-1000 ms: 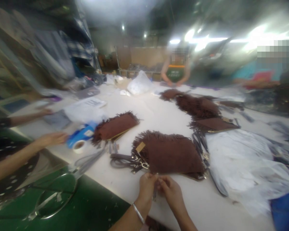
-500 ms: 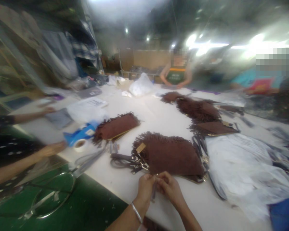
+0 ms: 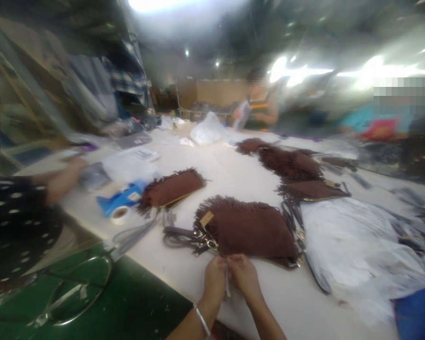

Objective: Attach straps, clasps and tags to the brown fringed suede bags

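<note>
My left hand (image 3: pixel 215 276) and my right hand (image 3: pixel 245 277) meet at the near edge of a dark brown fringed bag (image 3: pixel 257 231). Both hands have their fingers pinched together on a narrow strip (image 3: pixel 228 282) that hangs down between them. Its upper end is hidden by my fingertips, and I cannot tell if it is fixed to the bag. A tan paper tag (image 3: pixel 207 218) lies on the fringe. Left of the bag is a dark looped strap (image 3: pixel 180 232) with metal clasps.
White plastic bags (image 3: pixel 350 245) lie on the right. Ahead left are another fringed bag (image 3: pixel 179 186), a blue tape dispenser (image 3: pixel 122 198) and a grey strap (image 3: pixel 134 233). More fringed bags (image 3: pixel 292 163) lie farther back. A co-worker's arm (image 3: pixel 62 177) reaches in from the left; others are across the table.
My fingers have shifted slightly on the strip, which now looks paler. The left co-worker's nearer hand has left the tape dispenser. The person across now holds up something whitish.
</note>
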{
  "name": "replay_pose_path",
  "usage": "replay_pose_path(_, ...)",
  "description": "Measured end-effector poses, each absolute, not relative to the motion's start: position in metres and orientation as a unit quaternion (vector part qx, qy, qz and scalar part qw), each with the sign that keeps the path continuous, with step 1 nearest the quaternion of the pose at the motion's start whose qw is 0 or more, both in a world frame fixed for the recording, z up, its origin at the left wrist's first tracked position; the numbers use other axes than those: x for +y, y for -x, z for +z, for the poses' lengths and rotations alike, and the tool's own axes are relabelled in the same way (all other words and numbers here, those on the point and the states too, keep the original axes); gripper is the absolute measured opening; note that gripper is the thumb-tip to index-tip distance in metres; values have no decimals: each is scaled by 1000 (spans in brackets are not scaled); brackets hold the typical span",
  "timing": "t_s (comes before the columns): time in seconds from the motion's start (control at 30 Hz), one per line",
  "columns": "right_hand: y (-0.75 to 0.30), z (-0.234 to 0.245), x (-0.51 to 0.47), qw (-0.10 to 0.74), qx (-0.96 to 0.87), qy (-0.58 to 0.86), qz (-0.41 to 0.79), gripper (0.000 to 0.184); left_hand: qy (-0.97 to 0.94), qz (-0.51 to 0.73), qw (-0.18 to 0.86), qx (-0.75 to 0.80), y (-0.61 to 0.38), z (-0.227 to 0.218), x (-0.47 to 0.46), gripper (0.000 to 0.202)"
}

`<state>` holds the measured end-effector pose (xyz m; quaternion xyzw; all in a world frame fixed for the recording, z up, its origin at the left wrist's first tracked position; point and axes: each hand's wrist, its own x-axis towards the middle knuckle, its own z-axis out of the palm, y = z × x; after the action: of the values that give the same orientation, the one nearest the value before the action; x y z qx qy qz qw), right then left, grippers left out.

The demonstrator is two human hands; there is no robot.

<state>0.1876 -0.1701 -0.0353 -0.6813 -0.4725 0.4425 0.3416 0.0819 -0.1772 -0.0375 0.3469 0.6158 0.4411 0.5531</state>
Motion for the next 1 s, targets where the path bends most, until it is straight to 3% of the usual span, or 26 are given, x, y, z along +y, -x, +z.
replay_pose_path(0.33,-187,-39,-164,326,-411,647,553,29,-326,416,545,651,-82,-35,-175,7)
replay_pose_path(0.8,-187,-35,-163,332,-396,640,569,32,-333,442,478,682,-89,-41,-175,24)
replay_pose_path(1.0,-186,-25,-166,316,-369,666,567,33,-356,438,463,684,-93,-29,-188,43)
